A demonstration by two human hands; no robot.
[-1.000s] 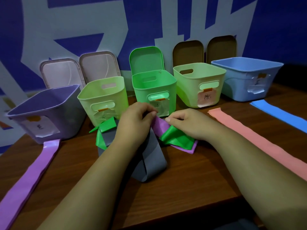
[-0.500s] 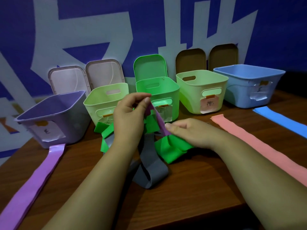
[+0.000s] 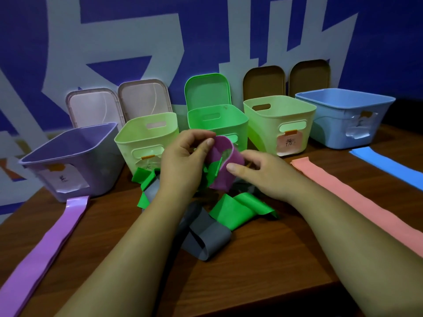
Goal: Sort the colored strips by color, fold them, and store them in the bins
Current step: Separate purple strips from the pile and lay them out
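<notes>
Our left hand (image 3: 185,161) pinches one end of the held purple strip (image 3: 225,156) between thumb and curled fingers. Our right hand (image 3: 263,172) grips the other side, thumb pressed on its face. The strip arches between them, raised above the table (image 3: 263,259) just in front of the bright green bin (image 3: 217,120). Below it lie crumpled green strips (image 3: 235,209) and a looped grey strip (image 3: 206,236).

Five open bins stand in a row along the wall (image 3: 377,42): purple bin (image 3: 68,156), pale green bin (image 3: 142,138), the bright green one, second pale green bin (image 3: 279,120) and blue bin (image 3: 343,115). We see their inner walls, but we cannot tell what lies at the bottoms. The purple, blue and both pale green bins carry paper labels (image 3: 288,143) in front; the bright green bin's front is hidden by our hands. Two pink lids (image 3: 93,108), a green lid (image 3: 207,90) and two brown lids (image 3: 263,83) lean behind them.

A long purple strip (image 3: 52,243) runs flat from the purple bin's foot. A pink strip (image 3: 343,197) and a blue strip (image 3: 384,165) lie flat on the right, the blue one before the blue bin.

Half a second ago the held strip ran as a straight slant from our raised left hand down to our right, which rested low on the green strips. Now the right hand has lifted off them and the strip has curved into an arch.
</notes>
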